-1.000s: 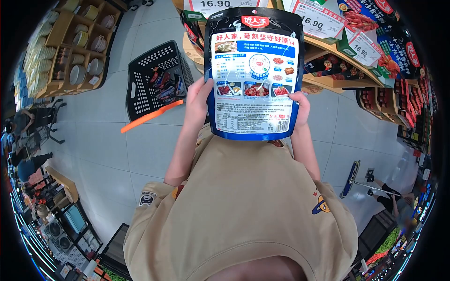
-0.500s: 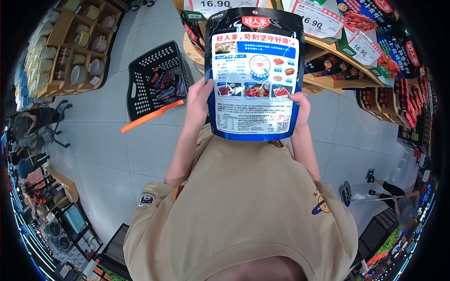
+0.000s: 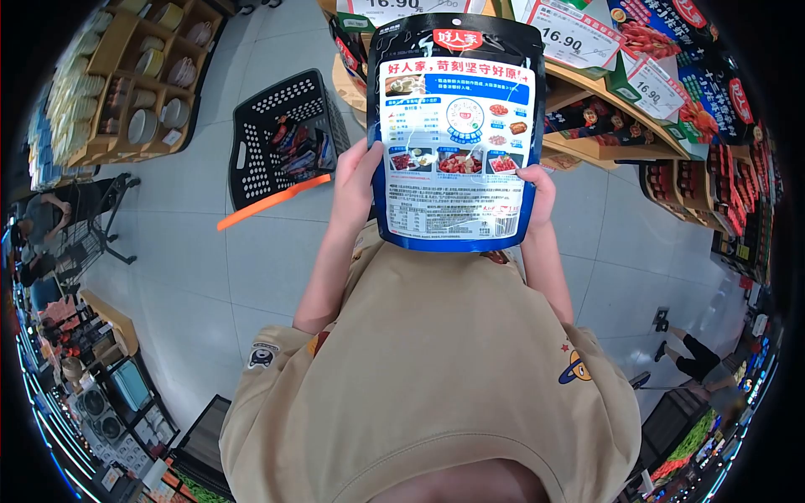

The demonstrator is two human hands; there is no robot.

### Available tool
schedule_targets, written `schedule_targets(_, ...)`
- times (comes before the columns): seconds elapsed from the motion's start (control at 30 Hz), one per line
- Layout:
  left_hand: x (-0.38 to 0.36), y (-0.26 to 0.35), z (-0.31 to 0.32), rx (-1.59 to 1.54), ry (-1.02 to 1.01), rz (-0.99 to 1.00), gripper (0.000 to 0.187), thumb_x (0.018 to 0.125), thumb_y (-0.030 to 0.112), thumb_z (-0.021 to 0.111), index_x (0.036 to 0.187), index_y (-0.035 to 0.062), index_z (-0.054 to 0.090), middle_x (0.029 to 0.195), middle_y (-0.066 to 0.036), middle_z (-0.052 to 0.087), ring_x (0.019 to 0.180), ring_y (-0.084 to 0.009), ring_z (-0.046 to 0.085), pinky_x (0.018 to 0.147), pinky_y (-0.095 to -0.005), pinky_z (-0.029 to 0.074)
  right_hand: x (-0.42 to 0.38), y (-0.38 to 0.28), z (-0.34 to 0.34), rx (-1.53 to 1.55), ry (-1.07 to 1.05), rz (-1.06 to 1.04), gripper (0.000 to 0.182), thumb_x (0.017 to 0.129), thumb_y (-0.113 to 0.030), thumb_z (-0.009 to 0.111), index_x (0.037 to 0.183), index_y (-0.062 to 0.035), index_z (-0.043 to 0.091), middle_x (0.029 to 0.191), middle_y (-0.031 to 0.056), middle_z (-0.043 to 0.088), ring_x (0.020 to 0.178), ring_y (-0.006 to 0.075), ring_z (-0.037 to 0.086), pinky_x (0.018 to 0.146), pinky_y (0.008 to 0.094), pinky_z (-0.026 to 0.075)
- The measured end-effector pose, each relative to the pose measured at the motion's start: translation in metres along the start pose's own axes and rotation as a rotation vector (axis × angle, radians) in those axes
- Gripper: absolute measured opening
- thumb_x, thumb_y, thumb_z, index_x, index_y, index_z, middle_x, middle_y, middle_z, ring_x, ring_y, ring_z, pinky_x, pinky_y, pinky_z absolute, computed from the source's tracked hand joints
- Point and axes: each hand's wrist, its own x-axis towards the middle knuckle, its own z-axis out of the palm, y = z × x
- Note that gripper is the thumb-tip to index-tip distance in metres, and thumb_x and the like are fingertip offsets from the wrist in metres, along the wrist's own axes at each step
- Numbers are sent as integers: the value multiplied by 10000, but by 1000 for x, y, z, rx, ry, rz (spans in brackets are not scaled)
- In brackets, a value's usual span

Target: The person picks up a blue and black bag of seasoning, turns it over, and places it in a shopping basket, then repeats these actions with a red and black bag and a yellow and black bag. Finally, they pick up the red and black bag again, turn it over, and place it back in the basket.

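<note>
A large blue and black food pouch [image 3: 455, 134] is held upright before me, its printed side with text, small food pictures and a barcode facing the camera. My left hand [image 3: 356, 178] grips its left edge, with the thumb on the front. On the right edge, my right hand [image 3: 539, 193] pinches the lower part, its thumb also on the front. The other fingers of both hands are mostly hidden behind the pouch. To the left of the pouch, a black basket [image 3: 248, 151] with an orange handle [image 3: 272, 201] holds several small packets [image 3: 295, 151].
A wooden shelf [image 3: 616, 149] with price signs [image 3: 563, 35] and packaged food stands at the upper right. Bowls and plates fill another shelf [image 3: 117, 144] at the upper left. A person with a cart [image 3: 88, 230] is at the far left; another person [image 3: 703, 359] is at the lower right.
The person with the cart at the left has moved slightly right. The person at the lower right has shifted position. My hands and the pouch stay nearly the same.
</note>
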Motion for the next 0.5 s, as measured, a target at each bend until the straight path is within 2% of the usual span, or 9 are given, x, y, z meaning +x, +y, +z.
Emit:
schedule_targets(0.07, -1, -1, -3, 6, -23, -32, 235, 847, 140, 364, 940, -27, 499, 841, -49, 566, 766, -64, 518, 678, -195, 386, 1, 0, -1, 43, -35, 26, 505, 669, -165, 373, 1118, 66, 378, 1058, 190, 498, 919, 285, 526, 798, 380, 422)
schedule_targets(0.2, -4, -3, -6, 12, -17, -43, 229, 848, 139, 366, 945, -21, 499, 848, -43, 563, 773, -60, 514, 685, -197, 384, 2, 1, 1, 29, -35, 27, 517, 671, -165, 377, 1132, 67, 362, 1073, 197, 488, 933, 291, 518, 807, 383, 416)
schedule_targets(0.27, -6, -2, -2, -16, 44, 5, 206, 852, 120, 377, 878, -31, 513, 774, -15, 560, 683, -19, 491, 589, -161, 382, 2, 2, 3, 32, -45, 39, 522, 671, -166, 379, 1137, 67, 356, 1078, 199, 484, 937, 293, 516, 810, 384, 414)
schedule_targets(0.5, -14, -5, -1, -31, 118, 12, 210, 854, 115, 370, 872, -28, 522, 758, -7, 557, 669, -17, 484, 596, -160, 382, 7, 0, 5, -5, -65, 96, 495, 683, -170, 380, 1114, 76, 373, 1056, 201, 493, 919, 290, 521, 807, 370, 415)
